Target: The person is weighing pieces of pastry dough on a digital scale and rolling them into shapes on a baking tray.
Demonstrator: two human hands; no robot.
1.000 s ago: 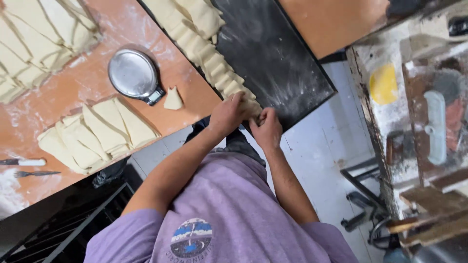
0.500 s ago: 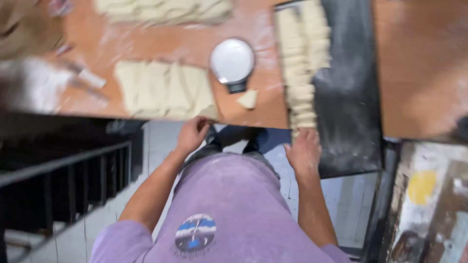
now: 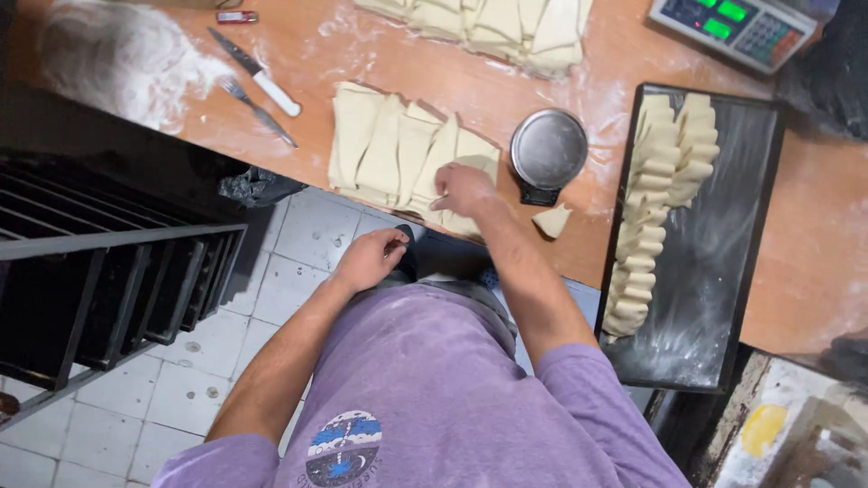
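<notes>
Flat cut dough pieces [image 3: 384, 154] lie overlapped near the front edge of the floured wooden table [image 3: 452, 81]. My right hand [image 3: 463, 190] is on the pile's near right end, fingers curled on one dough piece. My left hand [image 3: 371, 258] hangs below the table edge over the tiled floor, fingers loosely apart, holding nothing. Right of the pile stands a small scale with a round metal pan [image 3: 548, 149], and a small dough scrap [image 3: 553, 220] lies beside it. A black baking tray [image 3: 723, 271] at the right carries a row of rolled dough pieces [image 3: 655, 199].
A knife [image 3: 258, 74], a fork [image 3: 258, 113] and a heap of flour [image 3: 117, 59] lie at the table's left. More cut dough [image 3: 488, 23] and a digital scale [image 3: 728, 27] sit at the back. A black metal rack [image 3: 99, 280] stands on the left floor.
Both hands have left the rolled pieces on the tray. My right hand has moved left onto the cut dough pile; my left hand has dropped below the table edge. The view has swung round.
</notes>
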